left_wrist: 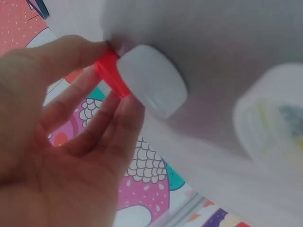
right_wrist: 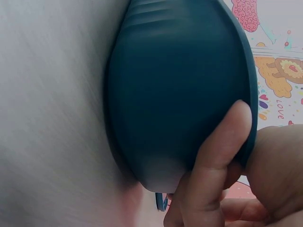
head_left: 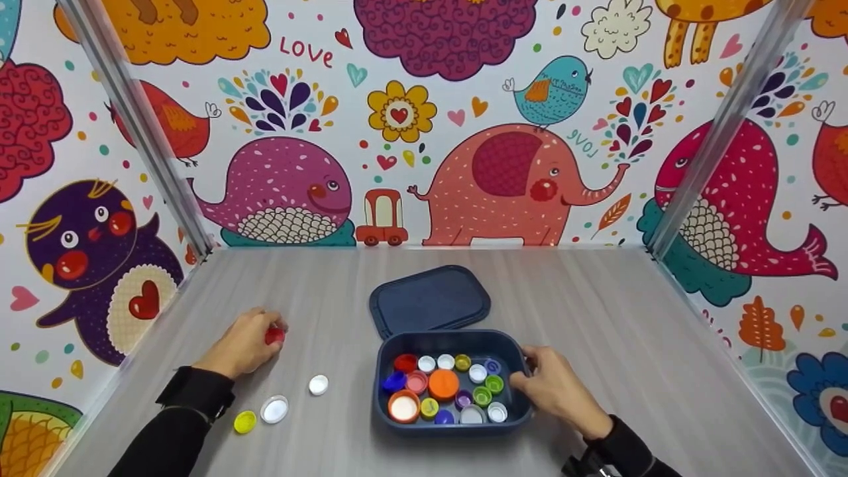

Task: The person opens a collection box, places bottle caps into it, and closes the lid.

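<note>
On the left of the table, my left hand (head_left: 248, 341) pinches a red bottle cap (head_left: 275, 336) between thumb and fingertips. The left wrist view has this red cap (left_wrist: 112, 73) in the fingers, with a white cap (left_wrist: 152, 81) close beyond it. A dark blue plastic box (head_left: 454, 429) holds many bottle caps in several colours, among them a large orange cap (head_left: 444, 383). At the box's right end, my right hand (head_left: 556, 384) grips the rim. The right wrist view shows a finger lying along the box's outer wall (right_wrist: 175, 94).
Near the left forearm lie a yellow cap (head_left: 244, 422), a clear-rimmed white cap (head_left: 274, 409) and a small white cap (head_left: 318, 385). Behind the box lies its dark blue lid (head_left: 430, 299). Printed panels (head_left: 397, 165) with metal posts enclose the grey table (head_left: 298, 278).
</note>
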